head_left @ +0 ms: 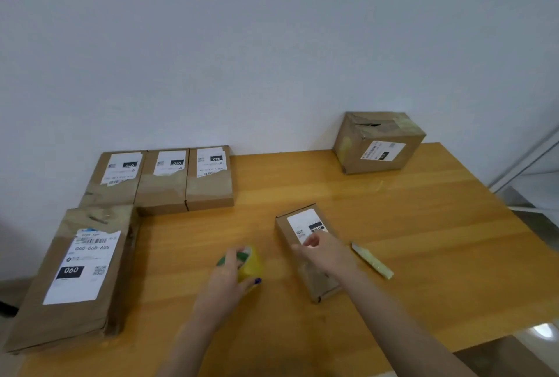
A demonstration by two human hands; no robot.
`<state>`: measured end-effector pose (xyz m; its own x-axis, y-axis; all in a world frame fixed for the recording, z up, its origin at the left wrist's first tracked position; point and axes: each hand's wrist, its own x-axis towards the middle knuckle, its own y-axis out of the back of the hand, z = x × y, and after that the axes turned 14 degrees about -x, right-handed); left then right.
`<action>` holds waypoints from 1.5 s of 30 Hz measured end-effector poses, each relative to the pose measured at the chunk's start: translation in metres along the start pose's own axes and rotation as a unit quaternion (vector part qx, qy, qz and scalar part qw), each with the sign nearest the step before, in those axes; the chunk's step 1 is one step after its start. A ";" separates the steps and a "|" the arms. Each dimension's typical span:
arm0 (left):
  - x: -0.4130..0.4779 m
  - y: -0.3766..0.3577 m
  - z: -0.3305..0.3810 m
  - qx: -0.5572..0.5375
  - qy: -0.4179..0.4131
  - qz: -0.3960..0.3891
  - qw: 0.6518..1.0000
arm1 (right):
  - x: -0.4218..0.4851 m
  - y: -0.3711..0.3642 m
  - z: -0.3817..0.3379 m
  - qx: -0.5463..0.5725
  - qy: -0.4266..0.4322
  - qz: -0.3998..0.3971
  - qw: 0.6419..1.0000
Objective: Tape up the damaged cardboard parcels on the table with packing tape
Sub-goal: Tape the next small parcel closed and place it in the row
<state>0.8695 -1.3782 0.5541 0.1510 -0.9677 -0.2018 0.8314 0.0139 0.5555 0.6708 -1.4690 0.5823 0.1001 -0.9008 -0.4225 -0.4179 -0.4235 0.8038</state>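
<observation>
Six parcels: all on the worktop point(393, 225); one under the hands, five set apart from them.
Left hand point(230, 274): fingers curled round the yellow-green packing tape roll point(252, 264), which sits on the worktop.
Right hand point(326, 252): laid on top of the small parcel point(298, 222), fingers apparently flat over its label; blurred, so no grip on an edge can be made out.
Small parcel: just right of the tape roll, near end open-looking at the flap; no fresh tape seen on it.
Row of three flat parcels point(165, 180): beyond the left hand, against the wall; each seems to carry a glossy tape band, judged done.
Large flat parcel point(75, 271): left of the left hand, tape sheen near its far end; probably done.
Cube box point(378, 144): far beyond the right hand, top taped but a slit gapes; may need more.
Pale strip point(372, 260): just right of the right hand; cutter or tape offcut, cannot tell.
Progress: judged past halfway; small parcel in hand, cube box doubtful.
</observation>
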 end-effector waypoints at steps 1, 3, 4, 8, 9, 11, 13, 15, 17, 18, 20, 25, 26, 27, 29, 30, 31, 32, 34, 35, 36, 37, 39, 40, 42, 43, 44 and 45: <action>0.003 0.004 -0.005 0.055 -0.019 0.016 0.998 | 0.003 0.003 0.012 0.006 -0.019 0.045 0.999; 0.008 0.012 -0.018 0.138 -0.038 0.045 0.989 | 0.006 0.009 0.036 -0.038 -0.061 0.120 0.990; 0.009 0.015 -0.023 0.166 -0.031 0.055 0.984 | 0.006 0.010 0.047 -0.064 -0.080 0.132 0.986; 0.018 0.022 -0.035 0.221 -0.030 0.074 0.972 | 0.000 -0.001 0.070 0.005 -0.103 0.075 0.992; 0.019 0.022 -0.035 0.227 -0.034 0.081 0.970 | -0.003 -0.005 0.070 0.017 -0.097 0.067 0.993; 0.019 0.023 -0.036 0.248 -0.026 0.083 0.965 | -0.006 -0.013 0.065 0.037 -0.099 0.050 0.993; 0.020 0.025 -0.041 0.269 -0.011 0.077 0.960 | -0.006 -0.020 0.057 0.055 -0.107 0.026 0.992; 0.019 0.026 -0.043 0.281 0.000 0.070 0.957 | -0.004 -0.025 0.048 0.076 -0.098 -0.002 0.992; 0.020 0.024 -0.042 0.277 0.007 0.079 0.958 | 0.000 -0.031 0.041 0.087 -0.076 -0.012 0.993; 0.021 0.022 -0.040 0.272 0.006 0.091 0.958 | 0.001 -0.033 0.037 0.080 -0.065 -0.009 0.995; 0.020 0.012 -0.033 0.241 -0.025 0.097 0.965 | 0.004 -0.036 0.033 0.059 -0.050 -0.011 0.997; 0.000 -0.046 -0.007 0.210 -0.140 -0.064 0.966 | 0.009 -0.031 0.019 0.045 -0.020 -0.060 0.997; -0.003 -0.057 -0.004 0.226 -0.132 -0.091 0.961 | 0.013 -0.028 0.017 0.046 -0.015 -0.075 0.996; -0.005 -0.064 -0.004 0.256 -0.129 -0.107 0.952 | 0.016 -0.024 0.016 0.045 -0.011 -0.088 0.995; -0.008 -0.070 -0.004 0.307 -0.132 -0.114 0.935 | 0.024 -0.017 0.014 0.059 -0.032 -0.116 0.991; -0.008 -0.070 -0.004 0.315 -0.131 -0.116 0.933 | 0.026 -0.015 0.013 0.081 -0.053 -0.127 0.987; -0.009 -0.070 -0.004 0.315 -0.127 -0.120 0.933 | 0.029 -0.013 0.011 0.098 -0.065 -0.136 0.984; -0.009 -0.070 -0.004 0.314 -0.126 -0.120 0.933 | 0.031 -0.013 0.010 0.106 -0.071 -0.142 0.982; -0.009 -0.070 -0.002 0.308 -0.110 -0.109 0.939 | 0.034 -0.014 0.006 0.095 -0.058 -0.155 0.982; -0.008 -0.070 0.000 0.303 -0.100 -0.106 0.942 | 0.036 -0.014 0.005 0.087 -0.050 -0.163 0.981; -0.008 -0.073 0.003 0.296 -0.093 -0.108 0.944 | 0.038 -0.015 0.004 0.083 -0.048 -0.172 0.980; -0.009 -0.078 0.007 0.292 -0.097 -0.111 0.945 | 0.040 -0.015 0.005 0.079 -0.047 -0.181 0.979; -0.010 -0.092 0.018 0.291 -0.125 -0.130 0.940 | 0.044 -0.013 0.006 0.069 -0.045 -0.194 0.978; -0.012 -0.099 0.022 0.284 -0.130 -0.143 0.939 | 0.044 -0.012 0.006 0.064 -0.044 -0.200 0.977; -0.013 -0.108 0.025 0.264 -0.133 -0.141 0.945 | 0.044 -0.011 0.007 0.043 -0.046 -0.211 0.976; -0.013 -0.108 0.022 0.261 -0.137 -0.135 0.946 | 0.043 -0.010 0.009 0.033 -0.047 -0.213 0.975; -0.012 -0.105 0.018 0.264 -0.144 -0.130 0.945 | 0.043 -0.010 0.011 0.028 -0.049 -0.213 0.975; -0.012 -0.100 0.013 0.269 -0.152 -0.122 0.943 | 0.042 -0.009 0.013 0.025 -0.049 -0.210 0.976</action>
<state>0.7771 -1.3712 0.5114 -0.2378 -0.9542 -0.1818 0.4184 -0.2695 0.8674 0.6674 -1.5019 0.5515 0.1855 -0.6340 -0.7508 -0.4023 -0.7461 0.5306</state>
